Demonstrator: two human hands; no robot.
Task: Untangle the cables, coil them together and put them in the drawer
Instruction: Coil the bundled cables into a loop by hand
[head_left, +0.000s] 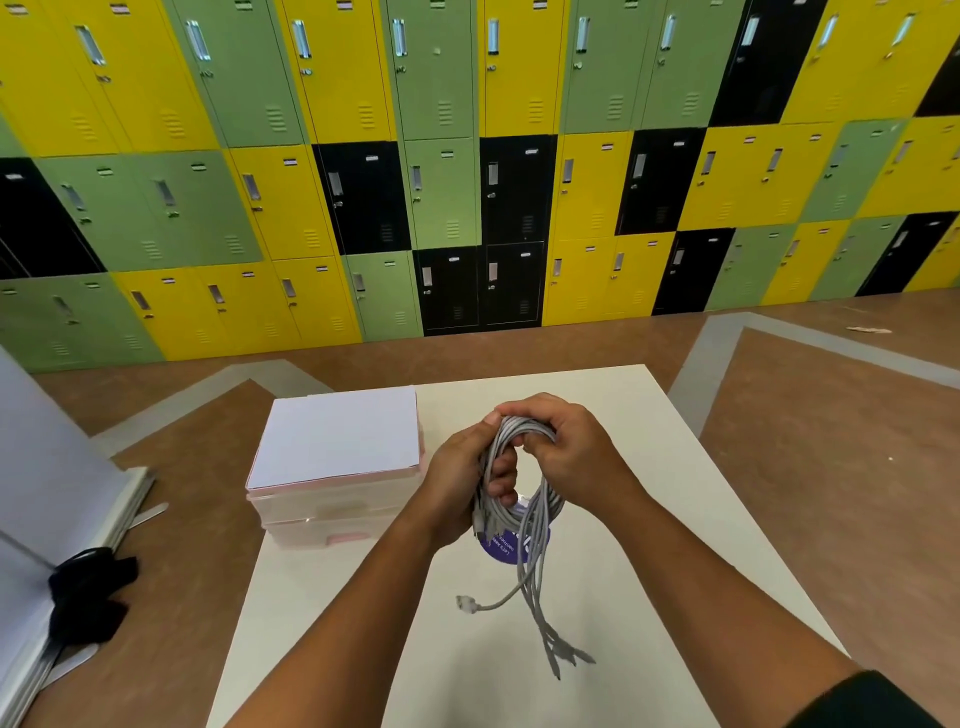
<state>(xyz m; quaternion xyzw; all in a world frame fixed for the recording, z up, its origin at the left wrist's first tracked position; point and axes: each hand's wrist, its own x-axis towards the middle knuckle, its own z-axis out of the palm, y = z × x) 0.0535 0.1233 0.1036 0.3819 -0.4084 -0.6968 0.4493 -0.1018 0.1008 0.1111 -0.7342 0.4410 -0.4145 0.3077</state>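
While aloft, cables (540, 512) tight within fingers (500, 467) of left hand (457, 483), right hand (566, 447).

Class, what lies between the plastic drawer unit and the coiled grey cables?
In the head view, only the left hand, gripping the cables, beside the drawer unit.

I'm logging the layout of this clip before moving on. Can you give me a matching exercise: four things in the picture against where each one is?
Things
1. grey cable coil
2. drawer unit
3. purple disc
4. black bundle

Places
A. on the floor, left of the table
B. gripped by the left hand and the right hand, above the table
C. flat on the table, partly hidden behind the coil
D. on the table's far left part, with a white sheet on top

Pairs: 1-B, 2-D, 3-C, 4-A
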